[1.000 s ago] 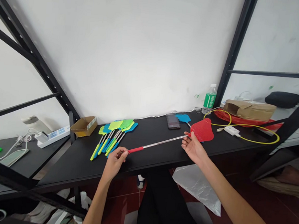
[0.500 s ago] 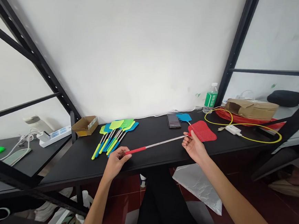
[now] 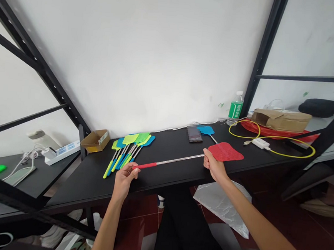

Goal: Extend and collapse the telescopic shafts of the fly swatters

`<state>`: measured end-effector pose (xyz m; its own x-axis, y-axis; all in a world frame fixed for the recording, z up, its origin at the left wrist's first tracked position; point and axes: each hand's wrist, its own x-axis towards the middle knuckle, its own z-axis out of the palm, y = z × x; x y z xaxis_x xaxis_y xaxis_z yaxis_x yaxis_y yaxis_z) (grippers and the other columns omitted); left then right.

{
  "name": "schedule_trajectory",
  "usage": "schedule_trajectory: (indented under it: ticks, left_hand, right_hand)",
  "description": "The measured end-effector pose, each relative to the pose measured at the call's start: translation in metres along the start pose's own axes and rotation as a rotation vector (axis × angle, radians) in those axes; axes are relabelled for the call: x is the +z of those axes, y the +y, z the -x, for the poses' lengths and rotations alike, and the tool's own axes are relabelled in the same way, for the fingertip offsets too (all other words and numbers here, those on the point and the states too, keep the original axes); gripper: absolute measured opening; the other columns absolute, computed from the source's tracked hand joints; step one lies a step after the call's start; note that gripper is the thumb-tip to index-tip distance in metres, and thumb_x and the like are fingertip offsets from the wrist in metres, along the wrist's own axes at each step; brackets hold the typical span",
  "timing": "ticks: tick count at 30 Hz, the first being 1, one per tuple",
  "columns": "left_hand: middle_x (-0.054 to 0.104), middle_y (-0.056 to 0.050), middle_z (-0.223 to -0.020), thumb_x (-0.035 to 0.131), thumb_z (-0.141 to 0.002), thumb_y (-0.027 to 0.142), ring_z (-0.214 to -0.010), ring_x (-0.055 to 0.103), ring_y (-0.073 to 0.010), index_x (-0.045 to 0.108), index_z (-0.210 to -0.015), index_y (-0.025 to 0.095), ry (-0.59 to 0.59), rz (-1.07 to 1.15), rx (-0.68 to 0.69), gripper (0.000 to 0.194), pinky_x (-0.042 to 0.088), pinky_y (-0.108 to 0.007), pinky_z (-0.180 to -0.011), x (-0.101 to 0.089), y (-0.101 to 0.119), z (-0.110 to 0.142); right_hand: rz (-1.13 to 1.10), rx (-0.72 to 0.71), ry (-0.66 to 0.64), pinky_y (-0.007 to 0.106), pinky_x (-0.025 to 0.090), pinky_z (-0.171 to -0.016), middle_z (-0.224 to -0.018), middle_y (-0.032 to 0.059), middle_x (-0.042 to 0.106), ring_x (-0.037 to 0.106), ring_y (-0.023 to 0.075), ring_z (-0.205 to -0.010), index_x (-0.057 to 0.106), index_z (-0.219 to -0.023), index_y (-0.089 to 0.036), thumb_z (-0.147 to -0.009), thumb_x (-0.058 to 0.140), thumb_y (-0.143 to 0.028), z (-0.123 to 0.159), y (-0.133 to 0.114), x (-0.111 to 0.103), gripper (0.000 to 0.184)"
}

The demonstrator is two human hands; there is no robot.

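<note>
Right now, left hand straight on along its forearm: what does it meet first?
Probably the blue-handled fly swatter lying just past the left hand, which holds the red-handled swatter. Depth is hard to judge from this view.

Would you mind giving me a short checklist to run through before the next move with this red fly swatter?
Left hand gripping the red handle: ok.
Right hand holding the metal shaft: ok, close to the red swatter head.
Head clear of the blue swatter: cannot tell, its shaft ends very near.
Left hand clear of the green and blue swatters: not ok, it overlaps their handles in view.
Head lying flat on the black table: cannot tell.
</note>
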<state>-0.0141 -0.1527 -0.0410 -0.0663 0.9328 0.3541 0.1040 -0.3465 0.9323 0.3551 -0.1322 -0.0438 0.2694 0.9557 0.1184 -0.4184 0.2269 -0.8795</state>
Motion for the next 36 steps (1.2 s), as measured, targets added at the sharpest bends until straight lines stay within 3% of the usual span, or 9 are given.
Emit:
schedule_trajectory:
  ticks: [14, 20, 24, 26, 29, 32, 34, 36]
  left_hand:
    - [0.056, 0.001, -0.066, 0.062, -0.091, 0.049, -0.056, 0.049, -0.0122, 0.065, -0.087, 0.017, 0.042, -0.208, 0.025, 0.033, 0.039, -0.024, -0.056, 0.011, 0.008, 0.002]
    - [0.046, 0.001, -0.055, 0.051, -0.097, 0.051, -0.054, 0.046, -0.0142, 0.051, -0.063, 0.020, 0.079, -0.277, 0.015, 0.046, 0.038, -0.026, -0.056, 0.018, 0.013, 0.006]
    - [0.035, 0.002, -0.048, 0.052, -0.096, 0.052, -0.047, 0.035, -0.0129, 0.036, -0.052, 0.022, 0.151, -0.256, -0.039, 0.056, 0.031, -0.027, -0.049, 0.021, 0.013, 0.008]
    - [0.034, 0.002, -0.047, 0.052, -0.096, 0.051, -0.047, 0.034, -0.0125, 0.037, -0.051, 0.022, 0.145, -0.249, -0.056, 0.056, 0.030, -0.027, -0.048, 0.021, 0.013, 0.008]
    - [0.044, 0.001, -0.055, 0.055, -0.096, 0.049, -0.051, 0.040, -0.0123, 0.049, -0.060, 0.020, 0.076, -0.190, -0.043, 0.047, 0.035, -0.026, -0.051, 0.017, 0.014, 0.007]
    - [0.054, 0.002, -0.064, 0.059, -0.094, 0.048, -0.055, 0.046, -0.0121, 0.062, -0.088, 0.018, -0.008, -0.118, 0.000, 0.030, 0.040, -0.026, -0.056, 0.015, 0.014, 0.006]
    - [0.057, 0.002, -0.067, 0.061, -0.093, 0.048, -0.055, 0.048, -0.0120, 0.061, -0.107, 0.018, -0.040, -0.095, 0.015, 0.032, 0.042, -0.026, -0.057, 0.013, 0.013, 0.005]
    - [0.058, 0.002, -0.069, 0.061, -0.094, 0.047, -0.055, 0.049, -0.0117, 0.060, -0.113, 0.019, -0.054, -0.094, 0.024, 0.035, 0.041, -0.026, -0.057, 0.012, 0.012, 0.005]
  right_hand:
    - [-0.024, -0.088, 0.045, 0.028, 0.021, -0.041, -0.047, -0.0066, 0.030, 0.024, 0.0073, -0.044, 0.035, -0.049, -0.022, -0.078, 0.080, -0.042, 0.000, 0.002, 0.001, 0.056]
    - [-0.016, -0.100, 0.020, 0.028, 0.022, -0.041, -0.047, -0.0067, 0.028, 0.023, 0.0072, -0.044, 0.034, -0.048, -0.022, -0.079, 0.080, -0.044, 0.000, 0.005, 0.000, 0.059]
    - [-0.017, -0.087, 0.018, 0.028, 0.021, -0.041, -0.047, -0.0064, 0.027, 0.023, 0.0073, -0.045, 0.034, -0.048, -0.022, -0.079, 0.080, -0.044, 0.000, 0.004, 0.000, 0.060]
    - [-0.022, -0.078, 0.022, 0.027, 0.021, -0.041, -0.047, -0.0064, 0.028, 0.023, 0.0072, -0.045, 0.034, -0.048, -0.022, -0.078, 0.080, -0.044, 0.001, 0.002, 0.001, 0.060]
    - [-0.034, -0.066, 0.032, 0.027, 0.022, -0.041, -0.047, -0.0063, 0.029, 0.024, 0.0071, -0.044, 0.033, -0.048, -0.022, -0.078, 0.081, -0.044, 0.002, -0.002, 0.002, 0.060]
    - [-0.046, -0.041, 0.046, 0.028, 0.023, -0.041, -0.045, -0.0061, 0.030, 0.025, 0.0070, -0.043, 0.032, -0.048, -0.022, -0.078, 0.081, -0.045, 0.001, -0.004, 0.003, 0.061]
    - [-0.058, -0.024, 0.056, 0.028, 0.023, -0.041, -0.045, -0.0060, 0.030, 0.025, 0.0069, -0.043, 0.033, -0.048, -0.022, -0.077, 0.081, -0.045, 0.001, -0.005, 0.003, 0.061]
    - [-0.063, -0.015, 0.059, 0.028, 0.023, -0.041, -0.045, -0.0057, 0.031, 0.026, 0.0069, -0.043, 0.034, -0.048, -0.022, -0.077, 0.082, -0.045, 0.001, -0.005, 0.003, 0.060]
